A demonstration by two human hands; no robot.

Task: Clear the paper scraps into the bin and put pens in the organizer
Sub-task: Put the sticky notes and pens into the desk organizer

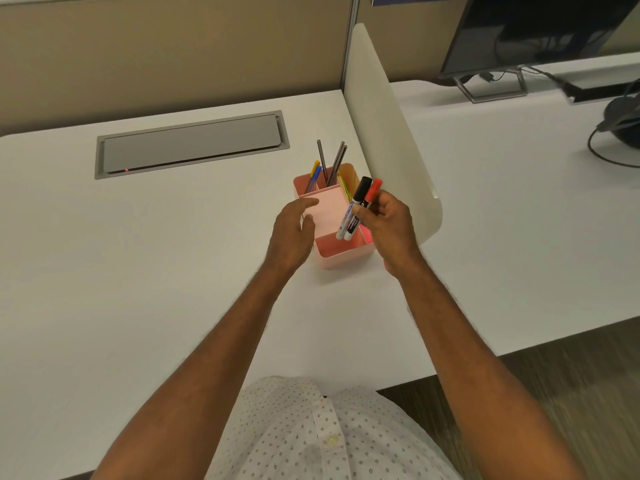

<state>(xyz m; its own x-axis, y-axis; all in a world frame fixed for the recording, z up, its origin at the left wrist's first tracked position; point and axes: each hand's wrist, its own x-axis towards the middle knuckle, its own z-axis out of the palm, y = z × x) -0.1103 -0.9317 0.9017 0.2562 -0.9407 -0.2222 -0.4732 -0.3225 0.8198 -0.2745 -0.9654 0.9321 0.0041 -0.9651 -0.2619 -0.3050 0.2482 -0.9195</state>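
White desk (138, 254), pink organizer (341, 259) holding pens (317, 173)

You have one view only, from the camera on your head. It looks forward and steeply down across the white surface (138, 254), close enough that both forearms fill the lower frame, your shirt (311, 434) at the bottom edge and the partition wall (173, 57) on top.

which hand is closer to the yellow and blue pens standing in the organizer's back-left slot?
Left. The left hand hovers open over the organizer, its fingertips just in front of the yellow and blue pens. The right hand is farther right, holding the two markers over the front compartment.
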